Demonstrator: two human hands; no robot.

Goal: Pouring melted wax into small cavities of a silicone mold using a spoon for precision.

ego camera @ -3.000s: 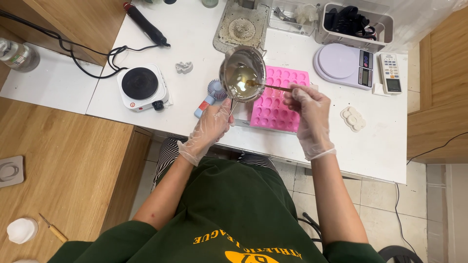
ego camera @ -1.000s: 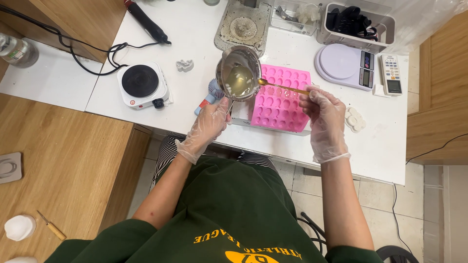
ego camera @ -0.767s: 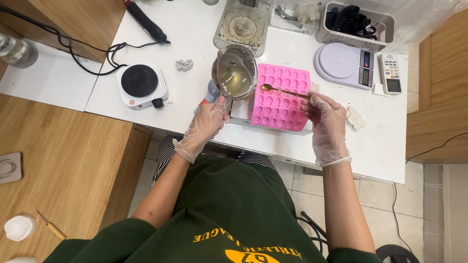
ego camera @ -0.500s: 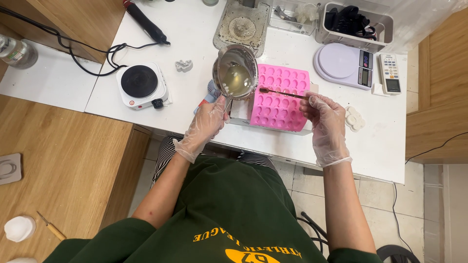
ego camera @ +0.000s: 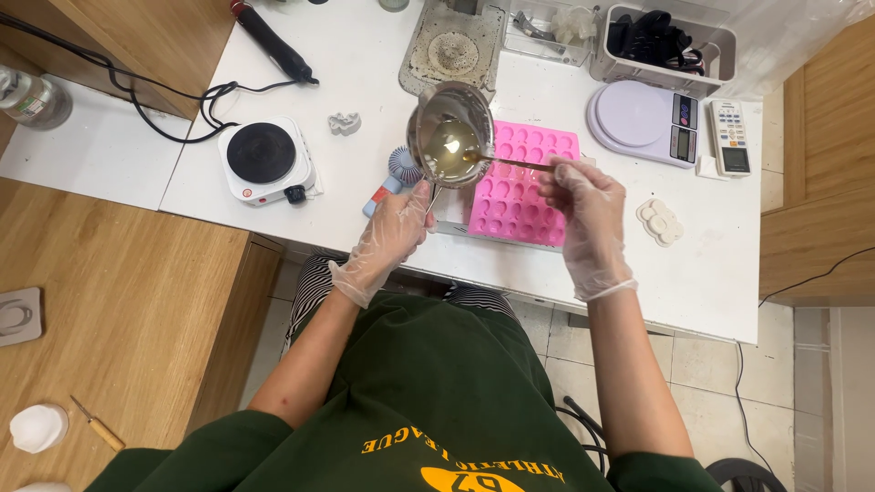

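While our left hand (ego camera: 394, 230) is closing its gloved fingers around the handle of the metal pot (ego camera: 449, 133), we are holding that pot lifted above the white table (ego camera: 365, 55), just left of the pink mould (ego camera: 522, 184). Our right hand (ego camera: 583, 202), gloved as well, is pinching the end of a spoon (ego camera: 507, 163) between thumb and fingertips, and the spoon's bowl is dipping into the pale yellow liquid inside the pot. We are keeping the spoon nearly level, its shaft crossing over the far left corner of the mould.

That mould is lying flat near the table's near edge, its rows of small cavities showing; we cannot tell whether any are filled. Just left of the pot, partly under it, a small fan (ego camera: 404, 167) with a blue handle is lying on the table. Farther left a single hot plate (ego camera: 265, 160) is sitting, its black cable (ego camera: 173, 100) trailing away to the far left, and a small grey cast piece (ego camera: 344, 123) is lying between the hot plate and the pot. Right of the mould a white flower-shaped piece (ego camera: 660, 221) is resting, and beyond it, farther away, a lilac scale (ego camera: 643, 121) is standing beside a white remote-like device (ego camera: 730, 138). At the far edge a grey tray (ego camera: 454, 36) and a box of black things (ego camera: 661, 41) are sitting.
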